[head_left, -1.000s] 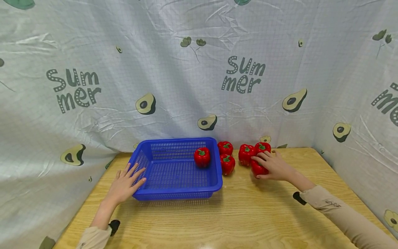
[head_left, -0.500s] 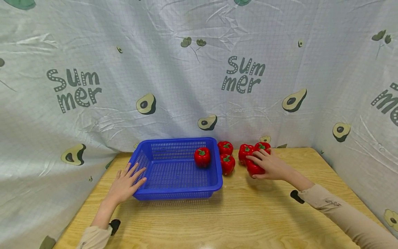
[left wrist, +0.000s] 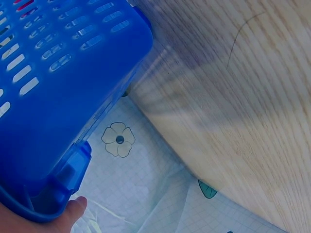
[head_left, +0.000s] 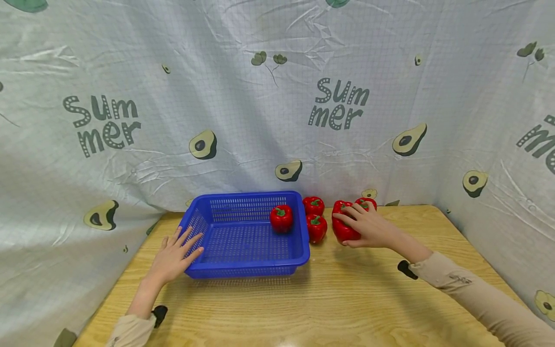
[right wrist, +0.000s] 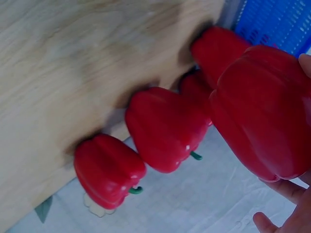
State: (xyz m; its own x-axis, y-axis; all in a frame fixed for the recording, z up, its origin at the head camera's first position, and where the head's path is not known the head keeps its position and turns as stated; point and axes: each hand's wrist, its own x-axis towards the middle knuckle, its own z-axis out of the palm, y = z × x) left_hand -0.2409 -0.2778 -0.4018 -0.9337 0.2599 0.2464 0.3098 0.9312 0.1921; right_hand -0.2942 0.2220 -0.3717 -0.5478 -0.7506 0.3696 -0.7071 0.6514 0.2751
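My right hand (head_left: pixel 374 228) grips a red bell pepper (head_left: pixel 345 233), fingers over its top and thumb at its near side. In the right wrist view the held bell pepper (right wrist: pixel 267 111) looms large, above two others on the table. Behind it in the head view, another bell pepper (head_left: pixel 339 206) is partly hidden, and one more (head_left: pixel 368 201) shows past my fingers. My left hand (head_left: pixel 171 260) rests with spread fingers on the left rim of a blue plastic basket (head_left: pixel 249 264). Inside the basket's right end stands one red bell pepper (head_left: pixel 282 219).
Two more bell peppers, one at the back (head_left: pixel 313 206) and one in front (head_left: pixel 317 229), stand against the basket's right side. The wooden table (head_left: pixel 269 313) ends at a patterned cloth (head_left: pixel 243 120) behind and at both sides.
My right hand has carried the gripped bell pepper left, toward the basket, so it now overlaps the pepper behind it. The left hand and the basket have stayed put.
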